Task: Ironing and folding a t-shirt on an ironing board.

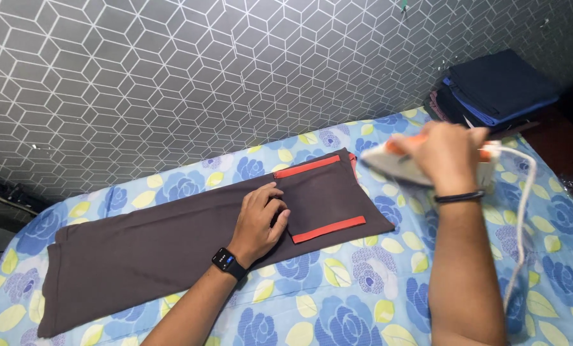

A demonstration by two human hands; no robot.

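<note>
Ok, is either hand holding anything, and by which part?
The right hand grips a white and orange clothes iron by its top handle. The left hand only presses flat on the dark garment.

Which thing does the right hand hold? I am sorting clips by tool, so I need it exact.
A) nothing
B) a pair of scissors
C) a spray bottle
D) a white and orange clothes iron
D: the right hand grips the handle of a blurred white and orange iron with a white cord, above the floral sheet.

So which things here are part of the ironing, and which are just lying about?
In use:
- dark garment with orange bands, under the left hand
- white and orange iron, gripped by the right hand
- floral cover

Lying about:
- folded dark clothes
</note>
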